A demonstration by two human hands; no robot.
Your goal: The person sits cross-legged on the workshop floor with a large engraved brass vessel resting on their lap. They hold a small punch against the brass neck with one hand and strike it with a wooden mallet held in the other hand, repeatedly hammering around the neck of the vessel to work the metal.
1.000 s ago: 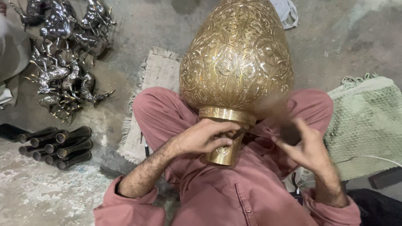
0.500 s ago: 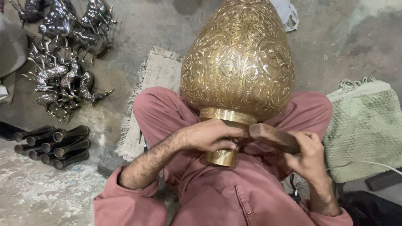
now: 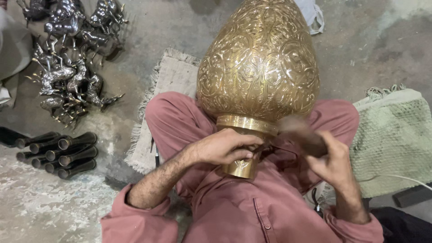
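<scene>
Across the seated person's lap lay the engraved brass vase (image 3: 258, 63), its long axis running from 6 o'clock at the narrow neck to 12 o'clock at the swollen body, which reached out over the knees toward the concrete floor (image 3: 369, 40); the plain neck band (image 3: 245, 123) sat just at the point where both hands met. From 8 o'clock came the left hand (image 3: 225, 146), curled around the neck below the band and pressing a thin tool against it, though the tool itself was too hidden to name; this hand was the nearer of the two, touching the metal. From 4 o'clock came the right hand (image 3: 335, 162), clenched on a dark wooden mallet (image 3: 299, 132) whose blurred head pointed toward 9 o'clock and hung just beside the band, apart from the hand's own fingers only by the handle; so the struck spot lay at 10 o'clock from the right fist. Off at 9 o'clock, well apart, lay a row of dark metal tubes (image 3: 56, 153); at 10 o'clock a heap of silvery animal figurines (image 3: 72, 67); a woven green mat (image 3: 396, 135) lay at 3 o'clock.
</scene>
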